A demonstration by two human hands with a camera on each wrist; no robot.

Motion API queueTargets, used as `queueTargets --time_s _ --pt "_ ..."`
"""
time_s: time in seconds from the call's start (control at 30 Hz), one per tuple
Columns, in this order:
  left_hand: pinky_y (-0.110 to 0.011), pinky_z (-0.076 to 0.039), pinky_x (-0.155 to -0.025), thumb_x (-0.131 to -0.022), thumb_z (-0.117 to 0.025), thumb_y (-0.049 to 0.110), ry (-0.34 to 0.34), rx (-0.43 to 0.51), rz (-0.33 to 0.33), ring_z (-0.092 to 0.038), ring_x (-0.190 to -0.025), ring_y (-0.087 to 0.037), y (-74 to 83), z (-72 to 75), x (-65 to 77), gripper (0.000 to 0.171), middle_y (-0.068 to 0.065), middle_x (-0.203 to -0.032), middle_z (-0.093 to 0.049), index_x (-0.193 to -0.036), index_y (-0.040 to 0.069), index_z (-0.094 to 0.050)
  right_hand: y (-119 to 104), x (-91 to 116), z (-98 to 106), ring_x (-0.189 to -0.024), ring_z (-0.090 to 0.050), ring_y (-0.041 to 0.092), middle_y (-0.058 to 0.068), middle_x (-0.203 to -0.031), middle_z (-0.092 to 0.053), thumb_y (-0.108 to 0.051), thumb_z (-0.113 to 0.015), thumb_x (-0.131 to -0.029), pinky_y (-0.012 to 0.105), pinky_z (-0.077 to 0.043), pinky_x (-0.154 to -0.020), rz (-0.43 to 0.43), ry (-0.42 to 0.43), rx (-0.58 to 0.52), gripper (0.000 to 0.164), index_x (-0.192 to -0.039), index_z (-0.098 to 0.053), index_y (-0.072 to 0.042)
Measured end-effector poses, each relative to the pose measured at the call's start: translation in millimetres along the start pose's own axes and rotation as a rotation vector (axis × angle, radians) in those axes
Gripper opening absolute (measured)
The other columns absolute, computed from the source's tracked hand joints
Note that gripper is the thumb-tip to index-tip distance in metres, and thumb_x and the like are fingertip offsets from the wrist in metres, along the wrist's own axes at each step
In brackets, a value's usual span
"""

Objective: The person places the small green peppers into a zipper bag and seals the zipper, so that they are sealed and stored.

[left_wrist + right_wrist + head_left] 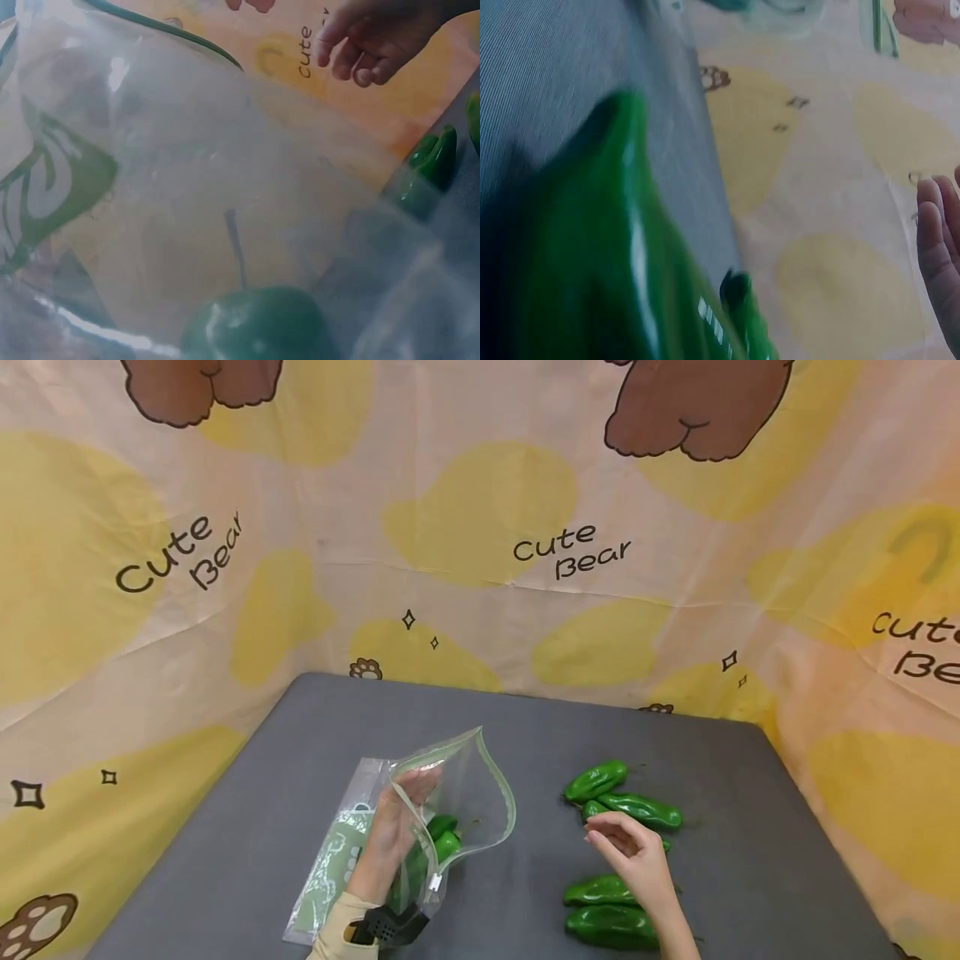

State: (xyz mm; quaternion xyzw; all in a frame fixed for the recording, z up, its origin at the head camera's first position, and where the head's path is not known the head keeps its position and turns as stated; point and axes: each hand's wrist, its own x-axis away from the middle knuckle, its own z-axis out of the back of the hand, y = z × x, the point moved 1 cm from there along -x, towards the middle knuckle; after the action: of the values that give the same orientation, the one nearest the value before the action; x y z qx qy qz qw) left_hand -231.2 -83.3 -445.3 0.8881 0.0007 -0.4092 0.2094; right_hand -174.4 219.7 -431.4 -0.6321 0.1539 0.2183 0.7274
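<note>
A clear zip bag (487,793) with a pale green edge stands with its mouth wide, turned to the right. Green peppers (446,845) lie inside it; one pepper (255,326) shows through the plastic in the left wrist view. My left hand (397,827) rests against the bag's left side, its fingers extended and partly seen through the plastic. Above the loose peppers (611,927) on the right, my right hand (633,856) hovers with fingers bent loosely and nothing between thumb and fingertips. A large pepper (615,255) fills the near part of the right wrist view.
Flat printed plastic packaging (330,877) lies left of the bag on the grey table (525,727). More peppers (596,781) lie farther back on the right. Printed cloth (465,518) hangs around the table's back and sides.
</note>
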Motion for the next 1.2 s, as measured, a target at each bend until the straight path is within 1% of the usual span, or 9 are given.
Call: queueTargets --time_s 0.17,0.3,0.47,0.63,0.77,0.9,1.0,1.13,1.2 --pt "-0.033 -0.027 -0.102 -0.095 -0.038 0.008 0.004 -0.002 0.007 -0.046 -0.115 -0.025 0.6 1.2 0.9 0.029 -0.011 -0.119 -0.055 -0.117 0.004 -0.057 8.8 11.0 11.3 -0.080 -0.061 0.016 0.013 -0.087 -0.063 0.004 -0.065 -0.078 0.025 -0.053 -0.066 -0.166 0.019 0.064 0.018 -0.095 -0.062 0.003" --pt "-0.031 -0.029 -0.101 -0.095 -0.039 0.010 0.039 -0.055 0.050 -0.048 -0.114 -0.022 -0.1 0.1 2.8 0.029 -0.009 -0.118 -0.056 -0.115 0.006 -0.059 18.5 20.0 20.1 -0.079 -0.061 0.016 0.017 -0.087 -0.062 0.002 -0.067 -0.077 0.026 -0.052 -0.064 -0.246 0.060 0.103 0.020 -0.095 -0.060 0.007" --pt "-0.030 -0.031 -0.100 -0.095 -0.038 0.012 0.020 -0.122 0.058 -0.048 -0.114 -0.021 2.8 1.8 4.6 0.030 -0.010 -0.118 -0.056 -0.115 0.005 -0.059 26.9 21.5 26.9 -0.080 -0.061 0.019 0.019 -0.089 -0.061 0.001 -0.069 -0.075 0.027 -0.052 -0.067 -0.222 0.052 0.157 0.022 -0.095 -0.061 0.006" --pt "-0.032 -0.029 -0.101 -0.094 -0.040 0.012 -0.026 -0.089 0.010 -0.046 -0.115 -0.024 4.3 4.8 3.7 0.030 -0.011 -0.120 -0.055 -0.117 0.002 -0.057 29.3 23.1 32.5 -0.081 -0.060 0.024 0.016 -0.090 -0.062 -0.004 -0.072 -0.074 0.029 -0.052 -0.068 -0.227 -0.039 0.205 0.023 -0.095 -0.062 0.000" --pt "-0.032 -0.029 -0.101 -0.094 -0.040 0.012 -0.034 -0.077 0.016 -0.046 -0.116 -0.024 2.9 4.9 3.7 0.030 -0.011 -0.120 -0.054 -0.118 0.003 -0.057 29.5 30.5 37.5 -0.081 -0.060 0.022 0.014 -0.091 -0.062 -0.007 -0.071 -0.075 0.027 -0.052 -0.067 -0.288 -0.130 0.227 0.025 -0.097 -0.061 0.003" --pt "-0.032 -0.029 -0.101 -0.094 -0.041 0.011 -0.031 -0.066 0.013 -0.046 -0.116 -0.024 2.4 4.2 3.8 0.030 -0.011 -0.120 -0.055 -0.118 0.003 -0.057 30.6 39.1 39.4 -0.071 -0.059 0.018 0.010 -0.084 -0.063 -0.002 -0.068 -0.077 0.028 -0.052 -0.059 -0.274 -0.203 0.208 0.018 -0.093 -0.061 0.003" --pt "-0.031 -0.029 -0.101 -0.093 -0.042 0.011 -0.016 -0.065 0.015 -0.046 -0.115 -0.023 2.0 4.2 3.2 0.029 -0.010 -0.119 -0.055 -0.117 0.004 -0.058 32.5 45.9 39.3 -0.062 -0.057 0.015 0.004 -0.078 -0.062 0.003 -0.066 -0.077 0.028 -0.051 -0.053 -0.293 -0.196 0.188 0.013 -0.089 -0.061 0.003" --pt "-0.030 -0.029 -0.101 -0.093 -0.042 0.011 -0.003 -0.068 0.021 -0.047 -0.114 -0.022 0.8 4.4 2.8 0.029 -0.009 -0.118 -0.056 -0.116 0.005 -0.059 33.2 53.2 37.4 -0.061 -0.057 0.015 0.001 -0.078 -0.062 0.006 -0.065 -0.077 0.027 -0.050 -0.053 -0.369 -0.121 0.187 0.013 -0.089 -0.061 0.002" --pt "-0.031 -0.029 -0.101 -0.093 -0.042 0.011 -0.015 -0.065 0.014 -0.047 -0.115 -0.023 0.2 4.3 3.0 0.029 -0.010 -0.119 -0.056 -0.117 0.005 -0.058 32.2 55.6 35.9 -0.062 -0.057 0.016 0.003 -0.078 -0.062 0.005 -0.066 -0.077 0.028 -0.050 -0.054 -0.363 -0.088 0.196 0.013 -0.088 -0.061 0.002"
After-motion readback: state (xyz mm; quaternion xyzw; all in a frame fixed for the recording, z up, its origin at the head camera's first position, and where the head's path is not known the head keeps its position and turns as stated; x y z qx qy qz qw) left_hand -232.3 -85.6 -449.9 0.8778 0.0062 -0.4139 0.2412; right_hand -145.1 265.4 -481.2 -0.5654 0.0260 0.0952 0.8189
